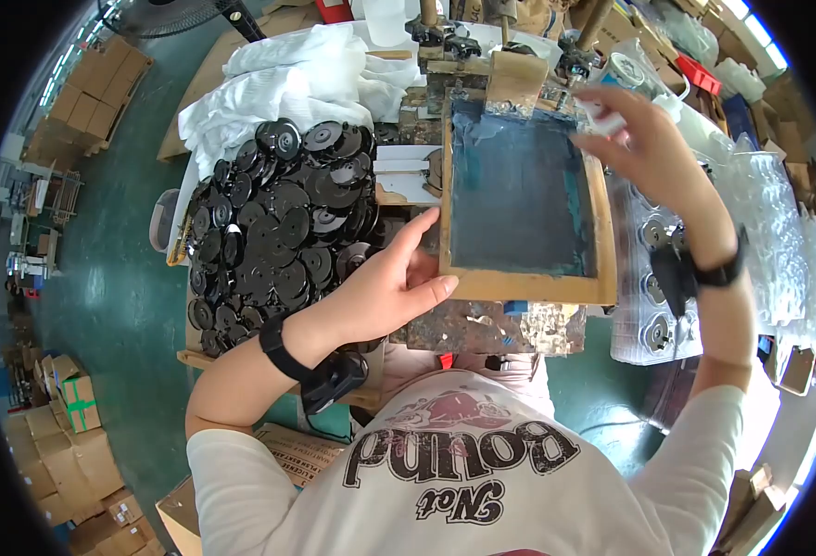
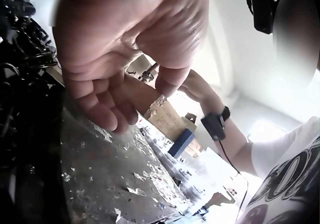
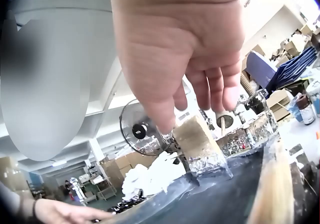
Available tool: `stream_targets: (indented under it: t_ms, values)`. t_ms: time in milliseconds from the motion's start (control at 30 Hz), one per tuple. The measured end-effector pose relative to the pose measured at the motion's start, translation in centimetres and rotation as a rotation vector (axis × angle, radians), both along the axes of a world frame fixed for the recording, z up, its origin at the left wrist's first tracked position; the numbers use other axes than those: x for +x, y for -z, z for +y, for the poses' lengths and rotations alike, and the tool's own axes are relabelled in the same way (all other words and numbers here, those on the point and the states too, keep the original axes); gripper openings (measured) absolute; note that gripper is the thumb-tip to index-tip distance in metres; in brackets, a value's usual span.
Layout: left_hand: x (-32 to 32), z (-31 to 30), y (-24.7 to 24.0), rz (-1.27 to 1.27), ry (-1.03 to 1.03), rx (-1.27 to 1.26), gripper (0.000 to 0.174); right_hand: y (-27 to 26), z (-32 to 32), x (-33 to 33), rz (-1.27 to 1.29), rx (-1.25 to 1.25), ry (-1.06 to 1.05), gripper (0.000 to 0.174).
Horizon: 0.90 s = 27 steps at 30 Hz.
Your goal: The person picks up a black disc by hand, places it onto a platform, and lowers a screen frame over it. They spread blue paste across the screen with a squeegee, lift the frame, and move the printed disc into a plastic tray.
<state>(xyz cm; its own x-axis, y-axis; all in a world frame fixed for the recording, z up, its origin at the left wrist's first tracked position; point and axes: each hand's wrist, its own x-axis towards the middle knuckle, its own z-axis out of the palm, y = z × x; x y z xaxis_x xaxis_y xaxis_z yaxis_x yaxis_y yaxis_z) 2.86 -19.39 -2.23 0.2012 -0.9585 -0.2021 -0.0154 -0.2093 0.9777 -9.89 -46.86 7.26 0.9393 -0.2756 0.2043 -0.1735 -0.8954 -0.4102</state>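
A wooden-framed printing screen [image 1: 519,283] with dark blue-stained mesh [image 1: 514,195] lies on the bench in front of me. My left hand [image 1: 398,278] rests against its near left corner with fingers straight and thumb along the wood; the left wrist view shows the left hand [image 2: 125,49] empty above the frame corner [image 2: 167,116]. My right hand [image 1: 644,139] hovers over the far right corner, fingers loosely hanging. In the right wrist view the right hand [image 3: 190,84] holds nothing, above a wooden block [image 3: 197,139] at the screen's far edge. Something small and white shows under it in the head view.
A big heap of black plastic discs [image 1: 278,222] fills the bench to the left, with white cloth [image 1: 297,74] behind it. Clear plastic trays [image 1: 653,278] lie to the right. The bench top [image 2: 115,184] is paint-flecked. Cardboard boxes [image 1: 65,435] stand on the floor at left.
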Motion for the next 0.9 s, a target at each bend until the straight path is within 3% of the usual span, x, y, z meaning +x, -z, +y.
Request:
stream_targets:
  t_ms: [133,233,333,633,900]
  values:
    - [-0.3,0.2,0.4,-0.143,-0.003,0.026,0.069,3.0,-1.6,5.4,-0.259,-0.315,-0.078,0.044]
    - [-0.3,0.0,0.9,-0.273,0.029,0.093,0.07,3.6,-1.0,6.4,-0.202,-0.298,0.002,0.037]
    - [-0.2,-0.1,1.7,-0.45,0.032,0.108,0.071,3.7,-0.5,6.5,0.044,-0.319,-0.086,0.029]
    - [-0.1,-0.1,1.9,-0.549,0.069,0.131,0.07,4.1,2.1,6.5,0.01,-0.16,-0.135,0.026]
    - [0.0,-0.3,1.5,-0.507,0.083,0.15,0.069,5.2,4.5,2.3,-0.032,-0.131,-0.314,0.028]
